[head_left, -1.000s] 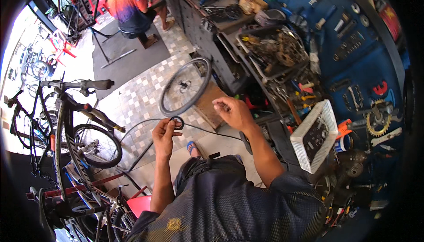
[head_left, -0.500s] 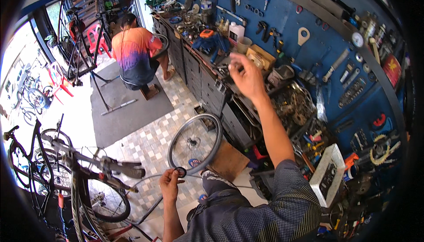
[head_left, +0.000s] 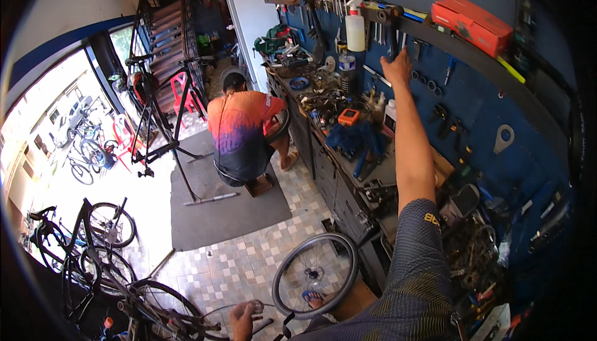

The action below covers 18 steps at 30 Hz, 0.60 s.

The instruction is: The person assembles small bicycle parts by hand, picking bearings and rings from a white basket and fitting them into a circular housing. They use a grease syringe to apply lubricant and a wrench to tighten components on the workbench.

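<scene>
A blue tool wall [head_left: 485,111] fills the right of the frame; a bicycle wheel [head_left: 316,274] stands at lower centre. A tool-fetching step is judged in hand: the right hand [head_left: 398,67], fingers spread, is raised to the hanging tools [head_left: 429,83], while a thin cable [head_left: 239,308] is gripped by the left hand [head_left: 241,321]; next, a closing grasp is called for

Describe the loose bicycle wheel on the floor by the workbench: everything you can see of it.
The wheel has a dark rim, thin metal spokes and a small hub at the centre; whether a tyre is fitted cannot be told. It stands upright on the tiled floor, beside the dark workbench. A foot in a blue sandal shows through its spokes. The left hand, low in the picture, is near it but apart from it, by a loop of thin cable.
</scene>
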Tool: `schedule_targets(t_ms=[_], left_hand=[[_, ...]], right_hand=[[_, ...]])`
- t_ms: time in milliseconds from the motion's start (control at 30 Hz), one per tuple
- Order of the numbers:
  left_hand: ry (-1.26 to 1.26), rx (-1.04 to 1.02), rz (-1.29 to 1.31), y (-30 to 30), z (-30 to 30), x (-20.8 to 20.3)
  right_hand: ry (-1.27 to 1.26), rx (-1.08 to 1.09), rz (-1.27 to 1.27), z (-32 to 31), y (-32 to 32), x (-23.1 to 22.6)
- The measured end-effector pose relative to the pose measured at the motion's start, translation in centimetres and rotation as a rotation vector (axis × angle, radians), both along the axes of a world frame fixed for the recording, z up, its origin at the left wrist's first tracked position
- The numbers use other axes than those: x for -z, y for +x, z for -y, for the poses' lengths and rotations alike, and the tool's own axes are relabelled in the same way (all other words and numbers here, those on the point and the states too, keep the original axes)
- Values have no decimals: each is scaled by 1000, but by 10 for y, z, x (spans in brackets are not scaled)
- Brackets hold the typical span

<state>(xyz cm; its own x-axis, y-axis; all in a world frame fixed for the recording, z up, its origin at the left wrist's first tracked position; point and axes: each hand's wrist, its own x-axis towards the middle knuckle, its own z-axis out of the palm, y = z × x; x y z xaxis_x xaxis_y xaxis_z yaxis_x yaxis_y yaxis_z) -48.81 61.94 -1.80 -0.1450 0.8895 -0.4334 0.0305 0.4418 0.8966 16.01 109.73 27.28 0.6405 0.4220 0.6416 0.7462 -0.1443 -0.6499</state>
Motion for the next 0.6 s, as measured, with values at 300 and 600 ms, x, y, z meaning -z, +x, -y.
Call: schedule_targets(t_ms=[300,600], left_hand=[[-53,-108,51,-16,-3,6],[11,27,100,-25,1,31]], right_hand=[[56,-147,-239,-58,22,-30],[596,-514,-562,46,-53,-103]])
